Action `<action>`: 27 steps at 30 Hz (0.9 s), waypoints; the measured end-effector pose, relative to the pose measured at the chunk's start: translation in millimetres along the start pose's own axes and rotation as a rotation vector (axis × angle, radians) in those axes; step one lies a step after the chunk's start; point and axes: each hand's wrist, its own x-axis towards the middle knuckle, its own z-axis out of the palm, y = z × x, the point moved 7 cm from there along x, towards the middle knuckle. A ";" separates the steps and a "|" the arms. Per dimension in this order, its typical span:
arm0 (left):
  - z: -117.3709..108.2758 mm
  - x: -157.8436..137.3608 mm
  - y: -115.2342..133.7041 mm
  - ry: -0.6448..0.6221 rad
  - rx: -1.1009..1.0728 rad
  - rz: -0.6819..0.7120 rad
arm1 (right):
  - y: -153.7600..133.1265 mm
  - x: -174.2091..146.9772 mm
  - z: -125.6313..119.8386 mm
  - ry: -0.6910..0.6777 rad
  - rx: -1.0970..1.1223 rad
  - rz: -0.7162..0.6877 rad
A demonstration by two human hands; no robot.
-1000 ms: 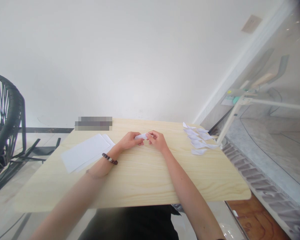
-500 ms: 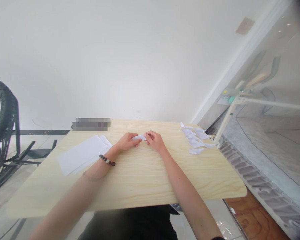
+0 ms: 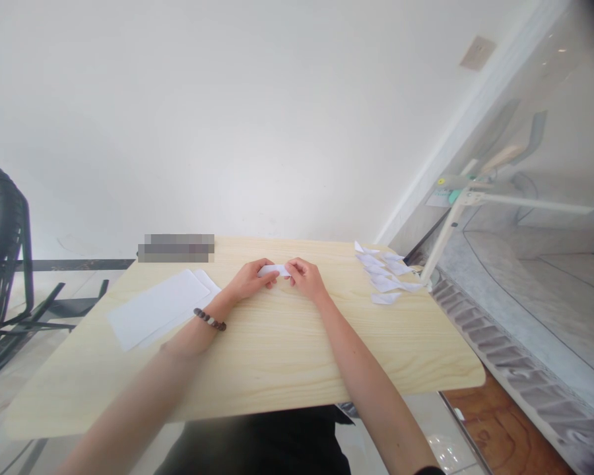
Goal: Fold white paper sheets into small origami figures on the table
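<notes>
A narrow folded strip of white paper [image 3: 276, 270] is held between my two hands, above the middle of the table. My left hand [image 3: 250, 280] pinches its left end, thumb along the near side; a dark beaded bracelet [image 3: 210, 319] is on that wrist. The right end is gripped by the thumb and fingers of my right hand [image 3: 304, 277]. On the left lie overlapping white paper sheets [image 3: 158, 307]. Several folded white paper pieces [image 3: 383, 280] with pointed ends are laid out in rows toward the right edge.
The pale wooden table [image 3: 277, 363] stands against a white wall [image 3: 277, 119]. A blurred-out dark item [image 3: 175, 249] sits at its back left corner. Left is a black woven chair [image 3: 4, 244]; to the right are a white metal frame [image 3: 445, 237] and a grey sofa [image 3: 539, 297].
The paper strip looks slightly more level, and the left thumb has shifted a little along it. The whole view has moved slightly; both hands keep their hold.
</notes>
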 end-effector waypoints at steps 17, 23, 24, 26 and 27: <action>-8.8 1.2 -0.9 0.085 -0.009 0.030 | 2.0 1.1 -4.6 0.067 0.093 0.036; -11.8 4.7 -7.4 0.084 -0.163 0.011 | 8.8 2.7 -3.1 0.039 0.230 0.101; -11.7 5.1 -8.1 0.082 -0.185 0.009 | 9.5 2.8 -2.4 0.026 0.242 0.106; -11.3 5.6 -9.9 0.081 -0.201 0.001 | 10.7 2.6 -1.7 0.009 0.236 0.112; -11.3 5.6 -11.0 0.083 -0.200 -0.004 | 11.4 2.5 -1.4 0.002 0.221 0.116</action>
